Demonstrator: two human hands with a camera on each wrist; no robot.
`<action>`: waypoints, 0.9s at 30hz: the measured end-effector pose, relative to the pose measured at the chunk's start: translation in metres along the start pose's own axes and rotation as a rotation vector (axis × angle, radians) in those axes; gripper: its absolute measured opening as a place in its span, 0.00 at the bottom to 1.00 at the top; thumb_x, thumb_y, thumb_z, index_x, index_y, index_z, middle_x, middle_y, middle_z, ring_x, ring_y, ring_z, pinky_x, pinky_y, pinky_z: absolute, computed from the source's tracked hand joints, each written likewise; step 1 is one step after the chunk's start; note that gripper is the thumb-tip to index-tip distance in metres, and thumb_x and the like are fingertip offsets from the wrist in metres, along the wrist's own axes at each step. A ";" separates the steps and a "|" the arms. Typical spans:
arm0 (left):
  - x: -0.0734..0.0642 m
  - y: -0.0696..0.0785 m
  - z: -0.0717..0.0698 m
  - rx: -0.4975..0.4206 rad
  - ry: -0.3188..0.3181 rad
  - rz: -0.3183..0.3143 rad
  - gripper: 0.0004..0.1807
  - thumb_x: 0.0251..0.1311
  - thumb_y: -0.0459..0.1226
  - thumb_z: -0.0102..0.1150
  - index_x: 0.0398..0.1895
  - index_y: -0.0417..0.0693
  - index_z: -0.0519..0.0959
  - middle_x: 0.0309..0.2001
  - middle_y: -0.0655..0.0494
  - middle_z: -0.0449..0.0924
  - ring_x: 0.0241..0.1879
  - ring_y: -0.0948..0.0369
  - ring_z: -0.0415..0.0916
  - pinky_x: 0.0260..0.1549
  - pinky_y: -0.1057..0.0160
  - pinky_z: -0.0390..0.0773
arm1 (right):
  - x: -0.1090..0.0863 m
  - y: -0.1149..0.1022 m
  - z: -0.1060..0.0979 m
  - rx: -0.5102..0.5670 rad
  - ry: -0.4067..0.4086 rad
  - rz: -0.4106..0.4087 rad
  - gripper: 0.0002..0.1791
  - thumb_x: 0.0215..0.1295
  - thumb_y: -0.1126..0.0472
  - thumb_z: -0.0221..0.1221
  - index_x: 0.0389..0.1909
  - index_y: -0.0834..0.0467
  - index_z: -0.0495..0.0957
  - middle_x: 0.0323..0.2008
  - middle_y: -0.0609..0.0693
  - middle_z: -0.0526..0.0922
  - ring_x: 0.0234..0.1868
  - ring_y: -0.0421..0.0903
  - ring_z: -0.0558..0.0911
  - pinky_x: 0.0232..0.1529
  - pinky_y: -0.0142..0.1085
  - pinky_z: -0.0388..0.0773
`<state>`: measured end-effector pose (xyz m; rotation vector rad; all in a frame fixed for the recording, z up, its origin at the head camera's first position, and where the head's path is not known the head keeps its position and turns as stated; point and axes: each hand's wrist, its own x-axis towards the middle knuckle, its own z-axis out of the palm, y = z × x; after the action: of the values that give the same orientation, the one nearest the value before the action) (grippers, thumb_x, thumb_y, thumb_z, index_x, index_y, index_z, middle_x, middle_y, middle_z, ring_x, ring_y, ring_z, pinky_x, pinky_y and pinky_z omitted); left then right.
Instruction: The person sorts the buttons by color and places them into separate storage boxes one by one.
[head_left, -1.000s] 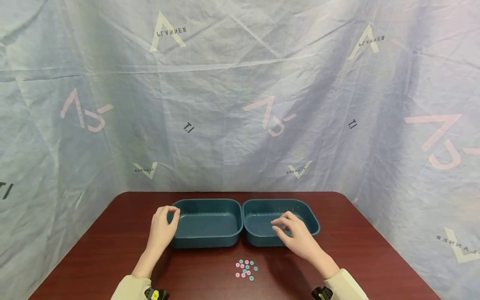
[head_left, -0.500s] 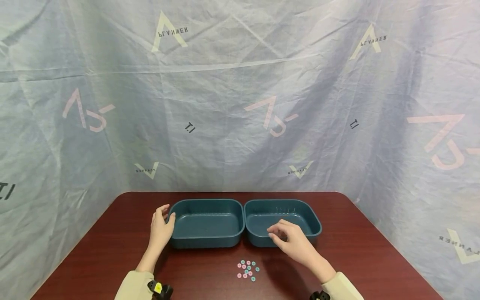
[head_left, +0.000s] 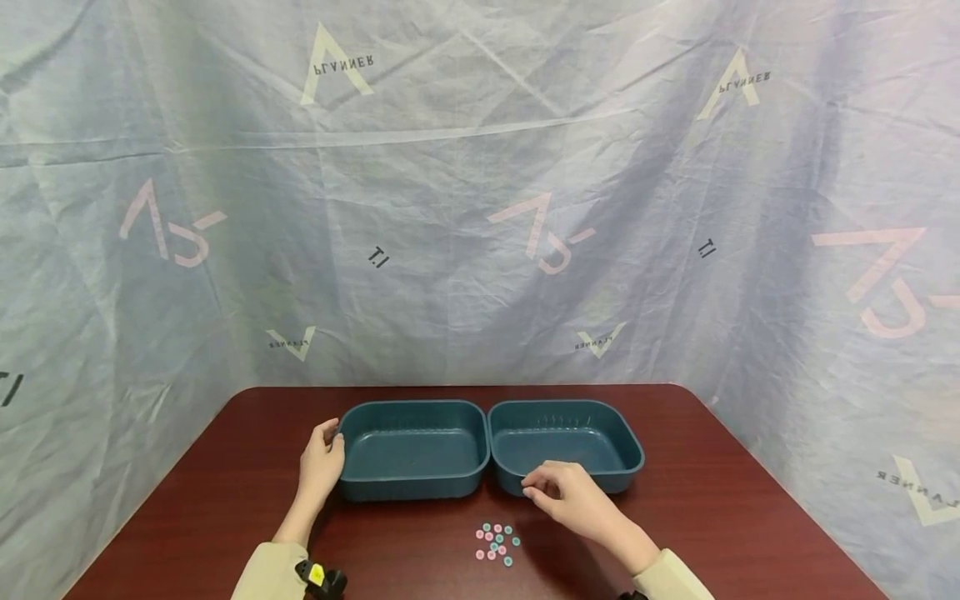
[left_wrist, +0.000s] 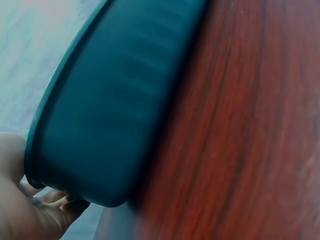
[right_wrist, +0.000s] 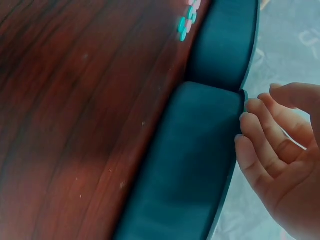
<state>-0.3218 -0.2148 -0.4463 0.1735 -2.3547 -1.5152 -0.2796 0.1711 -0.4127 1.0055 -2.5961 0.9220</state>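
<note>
Two dark teal plastic trays stand side by side on the table. At the outer end of the left tray (head_left: 412,487), my left hand (head_left: 320,468) holds the rim, thumb at the edge and fingers along the outside wall. The left wrist view shows that hand (left_wrist: 30,215) at the tray's end (left_wrist: 100,120), some fingers partly hidden. Over the front rim of the right tray (head_left: 618,482) hovers my right hand (head_left: 573,500), fingers loosely bent and nothing seen between them. Several small pink and teal button-like discs (head_left: 495,539) lie loose in front of the trays.
The dark red wood-grain table (head_left: 405,554) has rounded far corners. A pale printed cloth (head_left: 450,208) hangs behind it and along both sides. Inside, the right tray carries light reflections on its back wall.
My left hand has opened out from a near-pinch and settled against the left tray's end. My right hand has come back and down from over the right tray toward the discs.
</note>
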 end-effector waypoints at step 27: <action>0.001 -0.011 0.002 -0.145 -0.047 -0.067 0.24 0.73 0.36 0.30 0.69 0.38 0.53 0.66 0.35 0.55 0.64 0.41 0.55 0.58 0.43 0.61 | 0.011 -0.003 0.018 0.011 -0.192 0.072 0.07 0.61 0.60 0.62 0.36 0.58 0.84 0.25 0.40 0.79 0.22 0.30 0.70 0.25 0.26 0.70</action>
<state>-0.3238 -0.2183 -0.4568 0.1852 -2.2846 -1.7332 -0.2852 0.1521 -0.4206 1.0582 -2.8040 0.8978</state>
